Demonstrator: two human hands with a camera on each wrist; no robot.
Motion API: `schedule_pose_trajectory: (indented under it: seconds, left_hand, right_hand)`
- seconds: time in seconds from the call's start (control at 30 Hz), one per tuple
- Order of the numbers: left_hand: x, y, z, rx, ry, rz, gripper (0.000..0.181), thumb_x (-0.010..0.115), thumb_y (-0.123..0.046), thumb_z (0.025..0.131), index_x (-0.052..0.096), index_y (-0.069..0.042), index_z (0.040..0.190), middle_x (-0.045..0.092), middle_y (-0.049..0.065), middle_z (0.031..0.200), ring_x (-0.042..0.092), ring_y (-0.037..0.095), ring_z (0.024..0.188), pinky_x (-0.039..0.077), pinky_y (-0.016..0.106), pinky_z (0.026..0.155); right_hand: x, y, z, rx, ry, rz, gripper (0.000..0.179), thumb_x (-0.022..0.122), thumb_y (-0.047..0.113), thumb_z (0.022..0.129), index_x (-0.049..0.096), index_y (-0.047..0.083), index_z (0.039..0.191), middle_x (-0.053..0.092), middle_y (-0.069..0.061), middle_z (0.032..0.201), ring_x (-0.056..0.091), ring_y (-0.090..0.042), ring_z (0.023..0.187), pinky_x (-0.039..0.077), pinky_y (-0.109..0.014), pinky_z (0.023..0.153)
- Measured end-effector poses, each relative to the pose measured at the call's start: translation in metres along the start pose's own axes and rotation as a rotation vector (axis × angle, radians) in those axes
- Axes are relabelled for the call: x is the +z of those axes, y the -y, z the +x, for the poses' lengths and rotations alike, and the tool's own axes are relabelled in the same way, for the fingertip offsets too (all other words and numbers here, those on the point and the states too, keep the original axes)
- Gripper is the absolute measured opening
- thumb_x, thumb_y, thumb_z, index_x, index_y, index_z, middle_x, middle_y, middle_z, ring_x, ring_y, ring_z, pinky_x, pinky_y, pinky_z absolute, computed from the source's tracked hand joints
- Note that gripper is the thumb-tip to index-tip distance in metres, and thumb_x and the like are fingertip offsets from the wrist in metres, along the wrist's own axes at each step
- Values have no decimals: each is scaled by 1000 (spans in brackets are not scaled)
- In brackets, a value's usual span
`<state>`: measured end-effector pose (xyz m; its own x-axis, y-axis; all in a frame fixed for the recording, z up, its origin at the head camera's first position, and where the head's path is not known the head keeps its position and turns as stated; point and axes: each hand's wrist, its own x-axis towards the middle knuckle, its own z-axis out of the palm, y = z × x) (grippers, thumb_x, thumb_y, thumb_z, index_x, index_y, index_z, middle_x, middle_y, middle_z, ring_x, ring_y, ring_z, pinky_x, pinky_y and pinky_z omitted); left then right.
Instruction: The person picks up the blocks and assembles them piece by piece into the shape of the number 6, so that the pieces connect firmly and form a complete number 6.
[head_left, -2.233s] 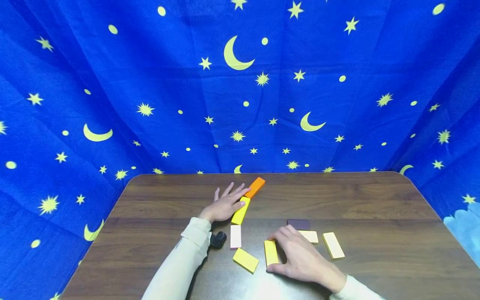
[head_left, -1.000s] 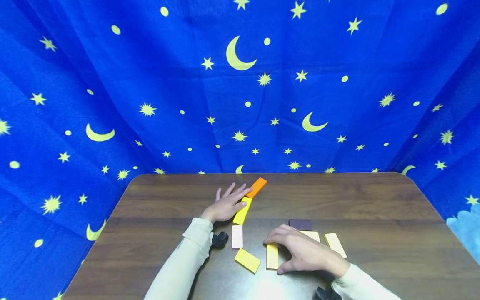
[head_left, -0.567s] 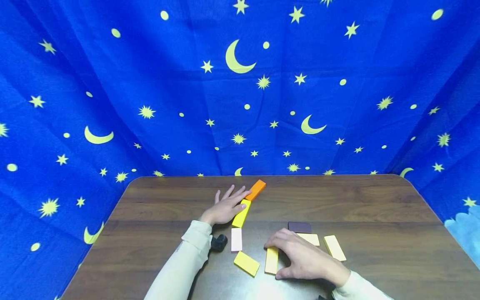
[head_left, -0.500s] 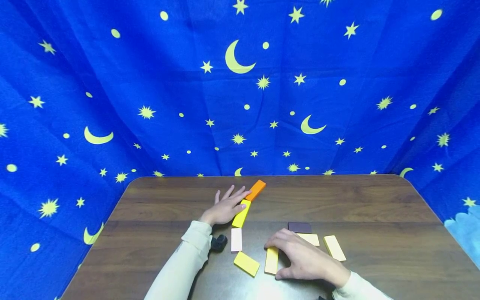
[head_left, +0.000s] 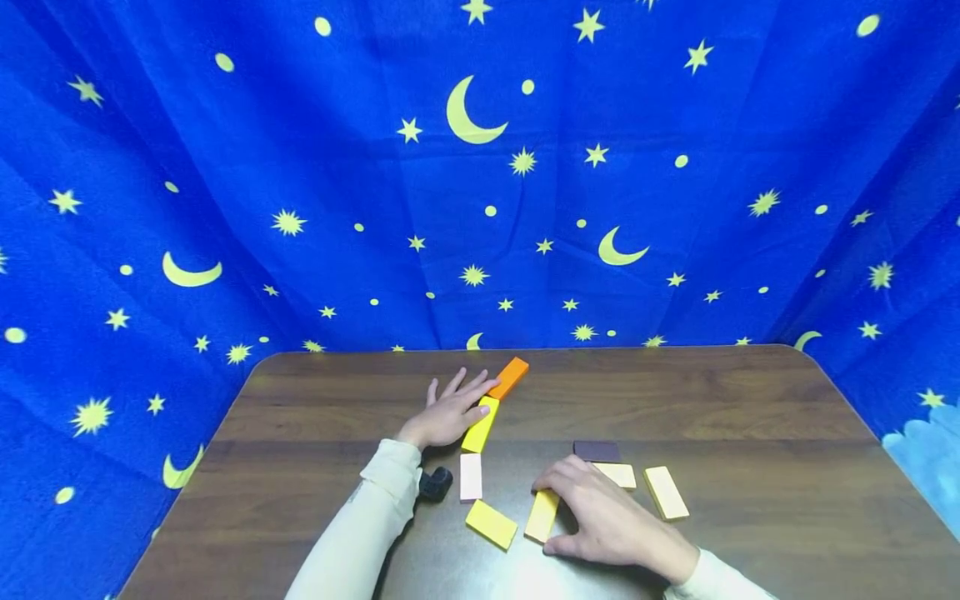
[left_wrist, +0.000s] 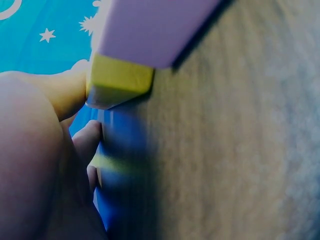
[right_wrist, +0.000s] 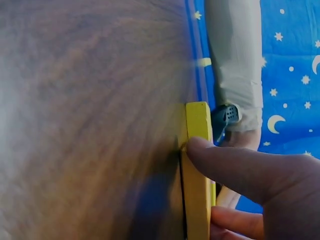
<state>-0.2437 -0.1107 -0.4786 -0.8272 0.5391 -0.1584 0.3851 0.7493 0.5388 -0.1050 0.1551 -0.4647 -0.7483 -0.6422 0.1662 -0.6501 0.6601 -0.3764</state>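
Note:
In the head view, my left hand (head_left: 442,417) lies with fingers spread. Its thumb rests on a yellow block (head_left: 480,425), and its index finger touches the orange block (head_left: 511,377) beyond. A pale pink block (head_left: 471,477) and another yellow block (head_left: 491,524) continue this curved row towards me. My right hand (head_left: 603,517) holds a light yellow block (head_left: 542,517) between thumb and fingers, flat on the table and slightly apart from the row's near block. The right wrist view shows the thumb (right_wrist: 200,147) at the end of the held block (right_wrist: 196,200).
Beyond and right of my right hand lie a dark purple block (head_left: 597,452), a cream block (head_left: 617,476) and another cream block (head_left: 666,492). A black wrist device (head_left: 436,483) sits by my left sleeve. Blue star-patterned cloth (head_left: 555,200) hangs along the table's (head_left: 337,392) far edge.
The block in my right hand has turned, its near end swinging left towards the row. My left hand has stayed on the yellow and orange blocks.

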Motion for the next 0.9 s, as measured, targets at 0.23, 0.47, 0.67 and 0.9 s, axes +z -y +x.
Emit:
schedule_pose_trajectory:
  seconds: [0.23,0.47,0.67,0.9]
  left_hand:
    - [-3,0,1,7,1,-3,52,37,-40,109,28,-32,160,16,0,168,-3,32,154,-13,65,115]
    - [-3,2,0,17,6,-1,52,37,-41,109,28,-32,160,16,-1,168,-2,33,154,-13,66,114]
    - [-3,1,-1,23,-5,-7,52,38,-39,109,29,-30,160,17,1,167,-2,33,154,-12,67,114]
    - [-3,-2,-3,30,-7,-6,52,38,-38,109,30,-28,160,17,2,167,-2,34,154,-12,67,114]
  right_hand:
    - [4,7,1,31,-85,-79,59,88,43,67,68,12,114,64,5,111,55,-12,106,49,-37,93]
    - [6,19,-1,84,-86,-148,58,87,46,69,69,9,109,65,4,105,55,-14,99,50,-36,83]
    - [7,23,-3,104,-115,-198,57,87,48,67,69,9,104,64,4,100,55,-14,96,49,-35,80]
    - [8,25,-6,122,-124,-204,57,87,49,68,69,9,103,64,3,100,55,-14,95,47,-33,75]
